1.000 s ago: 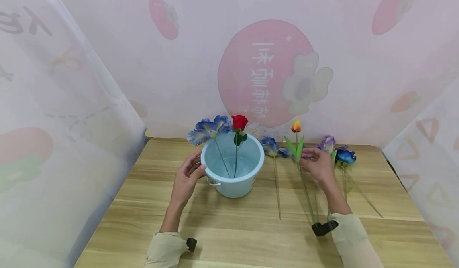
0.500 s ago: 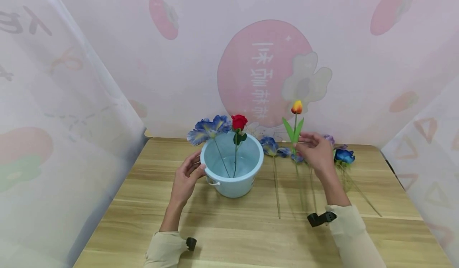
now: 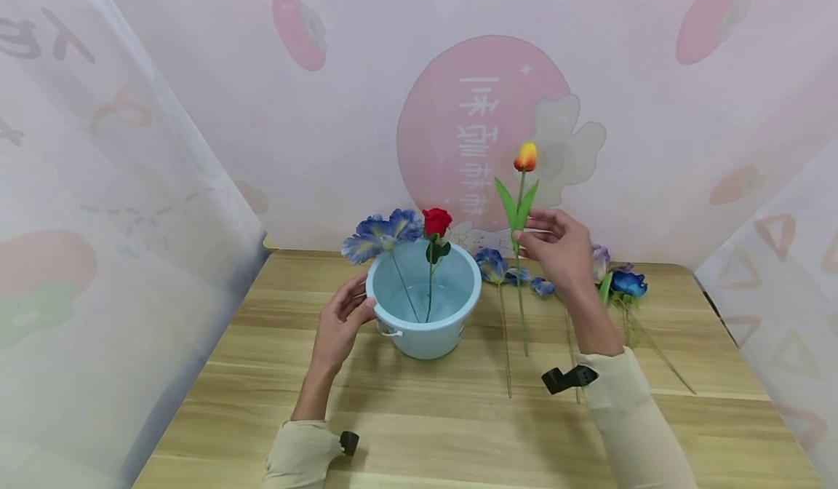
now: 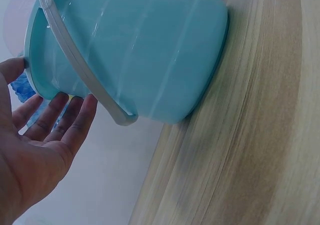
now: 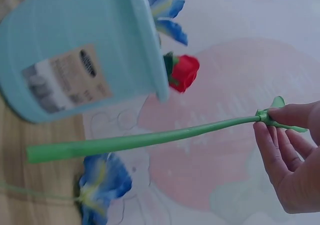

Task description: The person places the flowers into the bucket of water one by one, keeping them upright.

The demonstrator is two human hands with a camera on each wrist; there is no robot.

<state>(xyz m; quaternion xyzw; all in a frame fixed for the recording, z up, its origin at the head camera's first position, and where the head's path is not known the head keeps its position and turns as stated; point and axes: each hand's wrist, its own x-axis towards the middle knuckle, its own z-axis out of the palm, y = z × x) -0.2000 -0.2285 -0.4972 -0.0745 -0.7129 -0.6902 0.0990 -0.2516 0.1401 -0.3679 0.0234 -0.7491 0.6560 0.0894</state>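
A light blue bucket [image 3: 425,343] stands on the wooden table with a blue iris [image 3: 382,236] and a red rose [image 3: 437,223] in it. My left hand [image 3: 338,327] touches the bucket's left rim with thumb and fingertips; in the left wrist view its fingers are extended and the palm is away from the wall. My right hand [image 3: 564,247] pinches a yellow-orange tulip [image 3: 526,157] by the stem just below its leaves, to the right of the bucket. The tulip hangs upright, bloom up, its green stem [image 5: 130,142] pointing down.
Right of the bucket lies another blue iris [image 3: 492,266], its stem toward me. Farther right are a deep blue flower [image 3: 629,284] and a purple flower [image 3: 600,262], partly hidden by my right arm. A printed curtain [image 3: 327,132] stands behind the table.
My right hand has lifted the tulip up off the table and moved it left, toward the bucket. The left hand and the bucket have stayed in place.
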